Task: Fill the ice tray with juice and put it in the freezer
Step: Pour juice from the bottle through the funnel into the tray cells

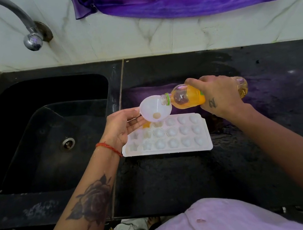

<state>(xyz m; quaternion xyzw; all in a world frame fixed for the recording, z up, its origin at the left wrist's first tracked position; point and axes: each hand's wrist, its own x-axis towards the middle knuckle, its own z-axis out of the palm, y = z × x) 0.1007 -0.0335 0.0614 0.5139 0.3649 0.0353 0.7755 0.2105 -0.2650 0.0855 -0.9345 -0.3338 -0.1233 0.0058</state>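
At the centre of the frame, the right hand (220,94) is gripping a clear plastic juice bottle (187,96), tipping it sideways; its orange label is too blurred to read. The left hand (122,126) is holding a white plastic funnel (155,108) over the white ice tray (167,138), which is lying on the glossy black stone worktop (176,180), just right of the sink (41,131). The tray's moulded cells are star-shaped and rounded.

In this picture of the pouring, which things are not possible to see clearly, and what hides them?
1. Head view: the middle of the juice bottle is covered by the right hand.
2. The ice tray far-left cells sit behind the funnel and left hand, so their fill is unclear.
3. The bottle label is too small to read.
4. The tap spout is cut off by the top edge.
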